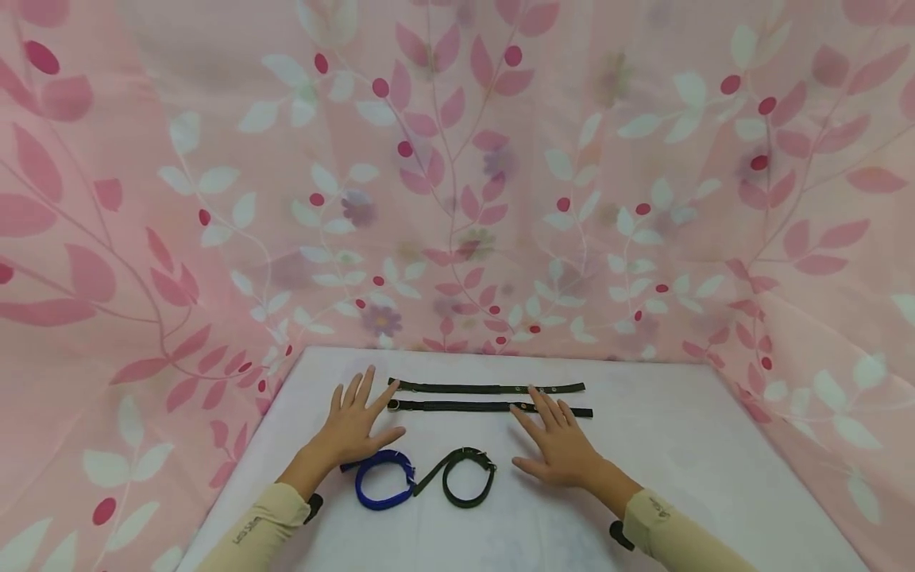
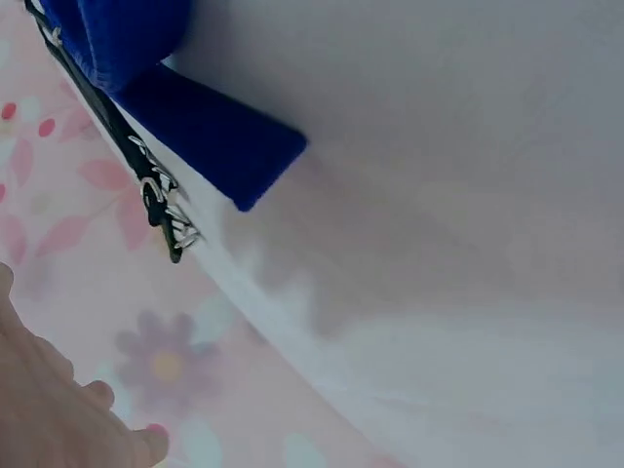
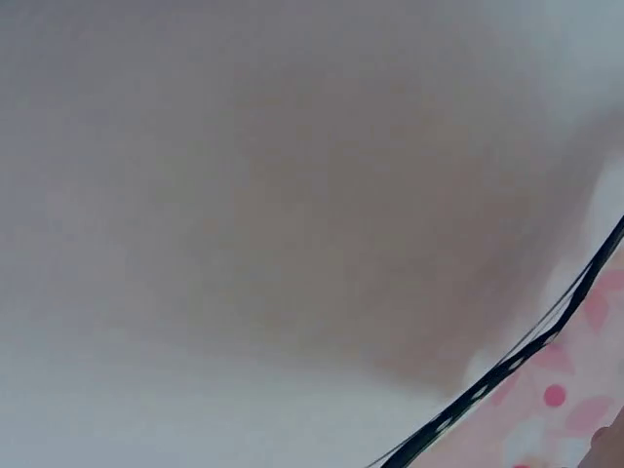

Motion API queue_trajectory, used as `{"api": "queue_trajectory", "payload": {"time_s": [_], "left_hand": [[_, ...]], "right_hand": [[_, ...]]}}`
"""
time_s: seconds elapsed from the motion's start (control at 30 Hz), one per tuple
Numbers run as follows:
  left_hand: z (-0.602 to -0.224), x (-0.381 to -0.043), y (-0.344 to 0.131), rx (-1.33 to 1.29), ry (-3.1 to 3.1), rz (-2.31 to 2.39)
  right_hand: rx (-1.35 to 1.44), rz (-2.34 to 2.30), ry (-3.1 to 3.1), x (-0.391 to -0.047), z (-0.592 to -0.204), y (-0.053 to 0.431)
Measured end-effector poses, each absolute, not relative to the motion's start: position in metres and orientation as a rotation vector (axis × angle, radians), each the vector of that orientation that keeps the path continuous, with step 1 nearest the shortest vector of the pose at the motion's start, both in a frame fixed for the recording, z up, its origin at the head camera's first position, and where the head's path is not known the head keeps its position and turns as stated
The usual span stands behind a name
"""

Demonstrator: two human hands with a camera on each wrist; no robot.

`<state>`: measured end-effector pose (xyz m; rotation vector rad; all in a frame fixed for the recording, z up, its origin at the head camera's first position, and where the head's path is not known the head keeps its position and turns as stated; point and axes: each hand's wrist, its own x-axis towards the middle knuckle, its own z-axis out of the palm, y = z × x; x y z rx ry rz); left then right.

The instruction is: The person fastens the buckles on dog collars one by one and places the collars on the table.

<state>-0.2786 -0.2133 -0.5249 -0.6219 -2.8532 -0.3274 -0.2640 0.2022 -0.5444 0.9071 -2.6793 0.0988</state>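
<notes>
My left hand (image 1: pixel 346 433) is held over the white table with its fingers spread, holding nothing. Its thumb is close to a blue collar (image 1: pixel 382 505), which is fastened into a loop with its loose tail (image 2: pixel 214 136) in the left wrist view. To the right of it is a dark green collar (image 1: pixel 465 504), also looped, with a metal buckle. Farther back, two dark collars lie straight and parallel, the rear one (image 1: pixel 465 389) and the front one (image 1: pixel 461 406). My right hand (image 1: pixel 561 449) has straight, spread fingers near their right ends and grips nothing.
A white cloth (image 1: pixel 679 461) covers the table. Pink curtains (image 1: pixel 457 199) with leaf and flower prints stand around the back and both sides. Both sleeves are beige, with a dark band at each wrist.
</notes>
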Motion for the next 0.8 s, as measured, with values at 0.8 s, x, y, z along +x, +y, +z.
{"api": "queue_trajectory", "payload": {"time_s": [0.8], "left_hand": [[-0.538,-0.322,-0.230,-0.775,-2.832,-1.200]], "right_hand": [[0.544,0.584,-2.892,-0.310,-0.551,0.270]]}}
